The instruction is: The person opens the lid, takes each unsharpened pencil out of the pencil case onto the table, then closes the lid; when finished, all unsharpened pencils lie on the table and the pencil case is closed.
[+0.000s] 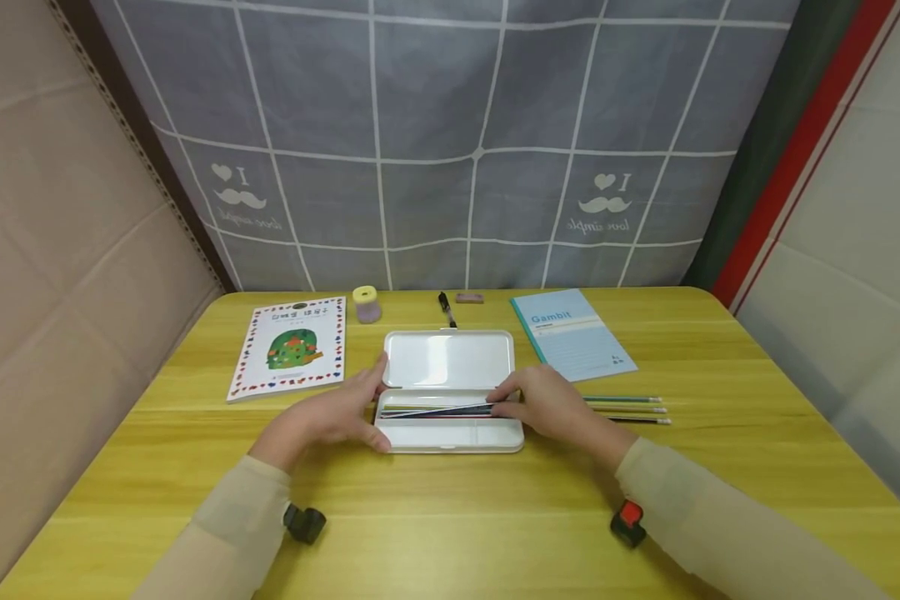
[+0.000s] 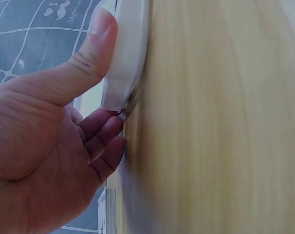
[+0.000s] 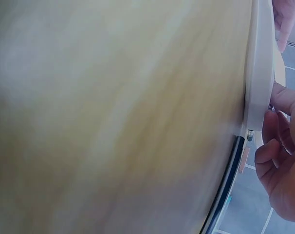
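Observation:
A white pencil case [image 1: 450, 437] lies on the table with its lid [image 1: 450, 358] raised at the back. My left hand [image 1: 337, 408] grips the case's left end, thumb at the front corner and fingers toward the lid; the left wrist view shows its fingertips [image 2: 113, 124] against the case's corner. At the tray's right end, my right hand [image 1: 543, 404] pinches a thin grey ruler-like strip [image 1: 457, 411] that slants across the rear compartment. Thin pencil-like sticks lie beneath it, partly covered. In the right wrist view the right hand [image 3: 284, 156] bends over the case's edge, hiding its hold.
Three pencils [image 1: 648, 409] lie right of the case, partly behind the right hand. A blue notebook [image 1: 577, 337] is at the back right. A pen [image 1: 447, 308] and an eraser [image 1: 469, 298] lie behind the lid. At the left are a yellow-topped container [image 1: 367, 306] and a picture-covered book [image 1: 288, 350].

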Motion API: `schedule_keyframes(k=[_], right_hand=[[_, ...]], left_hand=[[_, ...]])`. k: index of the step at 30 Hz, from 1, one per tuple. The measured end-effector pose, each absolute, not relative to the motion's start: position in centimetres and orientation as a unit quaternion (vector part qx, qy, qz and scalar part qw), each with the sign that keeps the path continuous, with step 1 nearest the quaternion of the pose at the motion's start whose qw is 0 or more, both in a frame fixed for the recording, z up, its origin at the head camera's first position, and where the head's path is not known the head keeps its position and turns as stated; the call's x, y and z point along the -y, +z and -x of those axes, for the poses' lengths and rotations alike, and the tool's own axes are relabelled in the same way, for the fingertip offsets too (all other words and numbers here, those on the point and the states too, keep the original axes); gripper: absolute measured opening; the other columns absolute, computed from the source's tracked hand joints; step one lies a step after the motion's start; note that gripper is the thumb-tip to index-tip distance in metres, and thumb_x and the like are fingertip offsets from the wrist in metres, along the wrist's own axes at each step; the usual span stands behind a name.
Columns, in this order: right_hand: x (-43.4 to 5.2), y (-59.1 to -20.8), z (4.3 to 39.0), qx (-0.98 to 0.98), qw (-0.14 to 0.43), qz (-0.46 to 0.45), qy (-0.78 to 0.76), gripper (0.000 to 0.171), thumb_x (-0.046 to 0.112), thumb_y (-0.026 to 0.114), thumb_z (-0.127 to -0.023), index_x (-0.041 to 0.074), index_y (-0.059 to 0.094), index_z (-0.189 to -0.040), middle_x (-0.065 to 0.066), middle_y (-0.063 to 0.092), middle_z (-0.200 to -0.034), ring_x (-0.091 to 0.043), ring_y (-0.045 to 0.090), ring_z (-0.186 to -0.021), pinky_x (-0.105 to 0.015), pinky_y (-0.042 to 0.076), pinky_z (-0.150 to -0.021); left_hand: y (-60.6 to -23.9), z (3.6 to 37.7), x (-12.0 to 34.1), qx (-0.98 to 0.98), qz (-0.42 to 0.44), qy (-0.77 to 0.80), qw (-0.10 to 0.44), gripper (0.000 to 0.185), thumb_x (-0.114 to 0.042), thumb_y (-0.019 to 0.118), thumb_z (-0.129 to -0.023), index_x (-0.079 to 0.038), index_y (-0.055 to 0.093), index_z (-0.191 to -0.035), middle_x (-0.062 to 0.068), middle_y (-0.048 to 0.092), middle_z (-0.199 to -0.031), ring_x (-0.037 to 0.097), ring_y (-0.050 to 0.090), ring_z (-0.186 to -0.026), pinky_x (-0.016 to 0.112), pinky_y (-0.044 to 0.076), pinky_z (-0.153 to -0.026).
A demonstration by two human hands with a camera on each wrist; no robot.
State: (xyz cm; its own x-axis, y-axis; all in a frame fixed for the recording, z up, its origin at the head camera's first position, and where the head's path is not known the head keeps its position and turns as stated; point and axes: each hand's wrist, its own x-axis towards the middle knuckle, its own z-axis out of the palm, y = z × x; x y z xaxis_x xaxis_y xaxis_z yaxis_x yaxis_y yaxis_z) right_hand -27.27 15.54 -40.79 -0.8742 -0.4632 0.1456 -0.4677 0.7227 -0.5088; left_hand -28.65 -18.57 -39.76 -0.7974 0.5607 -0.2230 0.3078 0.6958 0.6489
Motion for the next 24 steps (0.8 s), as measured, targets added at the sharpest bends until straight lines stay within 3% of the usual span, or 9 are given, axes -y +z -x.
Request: schedule_keyframes(k=[7,15,24], right_hand=[[-15.6,-40.7,27.1,0.923,0.003,-0.247,0.295,0.009,0.016,0.084,-0.089,0.016,0.085,-0.098,0.004,0.08,-0.097,-0.003,0.057,-0.064,-0.024,0.047,-0.057],[-15.8,-40.5,26.8,0.921,-0.002,-0.23,0.313,0.008,0.017,0.086,-0.088,0.017,0.085,-0.095,0.011,0.077,-0.087,-0.006,0.058,-0.069,-0.025,0.049,-0.061],[-16.9,-40.5,26.9,0.922,-0.001,-0.215,0.322,0.008,0.019,0.085,-0.089,0.018,0.085,-0.097,0.009,0.077,-0.088,-0.007,0.058,-0.069,-0.026,0.049,-0.063]], left_hand=[[-39.7,28.6,18.7,-0.899,-0.241,0.304,0.204,0.146,-0.038,0.093,-0.074,-0.001,-0.015,-0.163,0.015,0.051,-0.144,0.03,0.04,-0.141,0.052,0.023,-0.124],[-39.7,28.5,18.6,-0.896,-0.238,0.309,0.21,0.146,-0.036,0.094,-0.074,0.001,-0.016,-0.163,0.016,0.05,-0.143,0.03,0.04,-0.14,0.052,0.024,-0.124],[-39.6,28.5,18.5,-0.897,-0.238,0.308,0.209,0.144,-0.036,0.093,-0.075,-0.001,-0.016,-0.163,0.016,0.048,-0.144,0.03,0.039,-0.141,0.051,0.024,-0.124]])
